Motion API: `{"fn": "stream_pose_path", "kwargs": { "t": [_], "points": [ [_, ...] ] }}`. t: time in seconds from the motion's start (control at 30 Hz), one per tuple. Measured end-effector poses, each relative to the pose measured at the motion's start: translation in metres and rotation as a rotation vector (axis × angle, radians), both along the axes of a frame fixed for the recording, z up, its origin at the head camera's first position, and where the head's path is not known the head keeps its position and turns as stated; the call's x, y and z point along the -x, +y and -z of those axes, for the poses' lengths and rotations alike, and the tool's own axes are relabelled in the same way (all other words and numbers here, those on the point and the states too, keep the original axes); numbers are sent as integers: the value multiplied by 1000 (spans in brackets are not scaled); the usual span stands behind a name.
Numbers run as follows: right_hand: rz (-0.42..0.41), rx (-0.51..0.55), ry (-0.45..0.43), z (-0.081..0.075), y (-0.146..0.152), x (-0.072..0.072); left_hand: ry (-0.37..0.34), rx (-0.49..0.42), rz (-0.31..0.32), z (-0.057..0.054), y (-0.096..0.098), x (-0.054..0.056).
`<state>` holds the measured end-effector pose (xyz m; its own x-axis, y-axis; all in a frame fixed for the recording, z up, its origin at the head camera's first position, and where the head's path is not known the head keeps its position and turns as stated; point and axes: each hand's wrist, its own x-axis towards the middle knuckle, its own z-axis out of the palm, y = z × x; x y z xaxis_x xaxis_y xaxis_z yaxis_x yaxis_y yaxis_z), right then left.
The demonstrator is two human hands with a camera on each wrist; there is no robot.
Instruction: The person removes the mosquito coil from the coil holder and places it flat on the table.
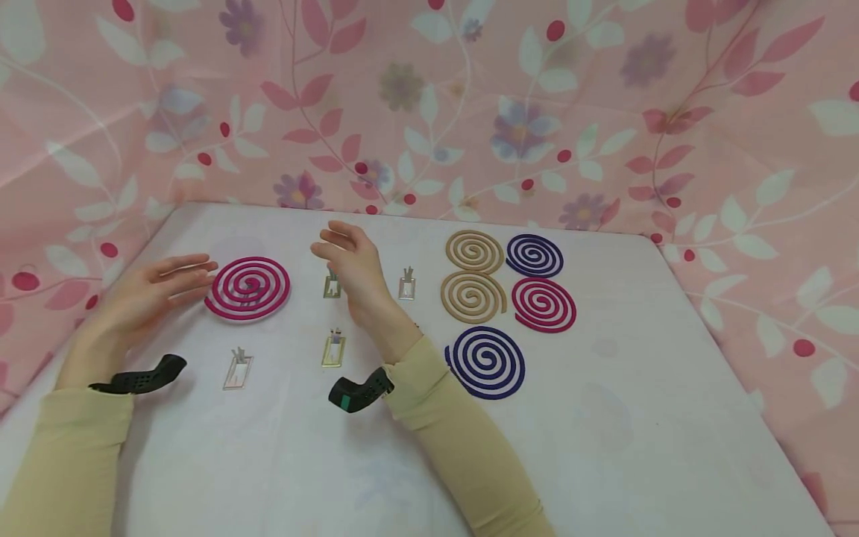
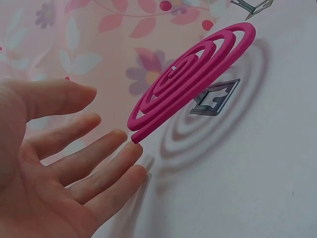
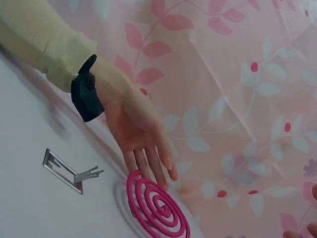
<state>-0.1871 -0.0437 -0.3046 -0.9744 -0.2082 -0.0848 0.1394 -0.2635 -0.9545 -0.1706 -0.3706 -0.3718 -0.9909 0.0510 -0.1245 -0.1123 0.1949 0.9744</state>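
Observation:
A pink mosquito coil [image 1: 251, 286] sits raised on a small metal stand [image 2: 215, 99] at the left, its shadow falling on the white cloth. Beside its left edge is my left hand [image 1: 144, 302], fingers spread and straight; their tips lie close to the coil's outer end in the left wrist view. My right hand [image 1: 359, 272] hovers over the middle of the table with loosely bent fingers and nothing in them. It partly covers one metal stand [image 1: 332, 286]. Only its fingertips [image 3: 311, 229] show at the right wrist view's lower corner.
More metal stands lie flat nearby: one at front left [image 1: 238, 371], one at front middle [image 1: 333, 349], one right of my hand [image 1: 407, 286]. Farther right are several coils: tan [image 1: 473, 297], dark blue [image 1: 486, 361] and pink [image 1: 544, 304]. Floral cloth [image 1: 429, 112] hangs behind.

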Motion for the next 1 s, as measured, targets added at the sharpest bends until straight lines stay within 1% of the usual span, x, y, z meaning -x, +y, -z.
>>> {"fn": "stream_pose_path", "kwargs": {
  "t": [0.07,0.2,0.27,0.3,0.47,0.57,0.73,0.83,1.0],
  "points": [
    [16,22,-20,4,-5,1,1,-9,11,1,0,1],
    [34,52,-50,13,-12,2,18,-109,18,4,0,1],
    [31,60,-65,17,-16,2,11,-164,10,5,0,1],
    [29,60,-74,20,-19,1,8,-176,5,5,-1,0],
    [34,73,-133,28,-30,-7,-28,-164,-14,5,-3,-1],
    [51,89,-182,33,-40,-12,-29,-162,-12,5,-3,1],
    [56,77,-264,43,-54,-20,-34,-155,-13,5,-2,2],
    [66,66,-307,47,-60,-21,-42,-173,-21,5,-2,2],
    [76,63,-331,55,-65,-21,-84,-199,-51,8,-4,1]
  ]
}}
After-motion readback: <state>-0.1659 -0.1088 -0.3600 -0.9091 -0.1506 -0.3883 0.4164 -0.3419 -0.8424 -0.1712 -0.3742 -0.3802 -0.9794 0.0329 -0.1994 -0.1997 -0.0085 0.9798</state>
